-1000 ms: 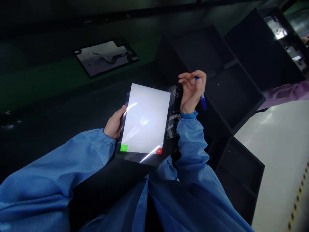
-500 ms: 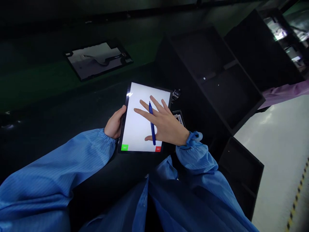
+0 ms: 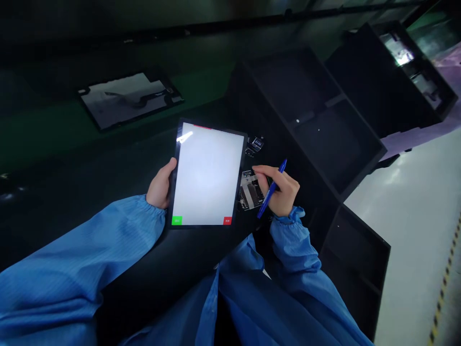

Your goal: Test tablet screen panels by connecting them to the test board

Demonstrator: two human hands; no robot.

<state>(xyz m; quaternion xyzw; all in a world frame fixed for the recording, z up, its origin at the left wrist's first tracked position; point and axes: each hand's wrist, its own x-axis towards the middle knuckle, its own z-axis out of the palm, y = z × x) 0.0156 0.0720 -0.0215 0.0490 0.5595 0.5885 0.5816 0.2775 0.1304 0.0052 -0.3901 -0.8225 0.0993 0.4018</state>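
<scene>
A tablet [image 3: 209, 178] with a lit white screen is tilted up in front of me. Its lower corners show a green and a red block, and a short red strip runs along the top edge. My left hand [image 3: 162, 185] grips its left edge, thumb on the frame and the other fingers hidden behind. Off the tablet's right side, my right hand [image 3: 283, 190] is closed around a blue pen [image 3: 272, 188], which slants up to the right. Beside that hand lies a dark card-like piece with pale strips [image 3: 248, 191], partly covered by the tablet. A small dark device with a lit display [image 3: 257, 143] sits above it.
A dark-framed panel [image 3: 131, 100] with a grey reflective face lies at the upper left. Black compartmented boxes [image 3: 313, 125] stand to the right, with another box holding bright items [image 3: 399, 53] farther back. A person's pink sleeve [image 3: 421, 134] shows there.
My right hand has moved right, off the screen, its spread fingers now curled with the pen. A red strip has appeared at the screen's top. The card-like piece is more exposed.
</scene>
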